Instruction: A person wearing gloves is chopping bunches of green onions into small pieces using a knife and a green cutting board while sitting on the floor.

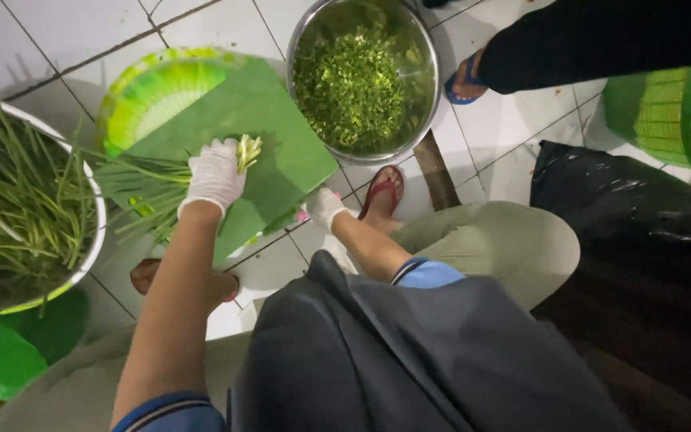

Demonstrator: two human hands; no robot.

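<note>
Gripping a bunch of green stalks (243, 152), the gloved left hand (213, 176) is closed; cut ends poke out at 1 o'clock. Right hand (324, 206) rests at the cutting board's (281, 136) edge, grip unclear.

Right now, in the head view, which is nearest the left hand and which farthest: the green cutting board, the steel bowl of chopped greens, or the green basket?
1. green cutting board, directly under the left hand.
2. steel bowl of chopped greens, beyond the board, to the right.
3. green basket, far right edge.

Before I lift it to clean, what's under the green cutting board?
A round green-and-white basin sits under the cutting board; its rim shows at the upper left. The rest of the basin and anything inside are covered. The left hand presses green stalks on top.
</note>
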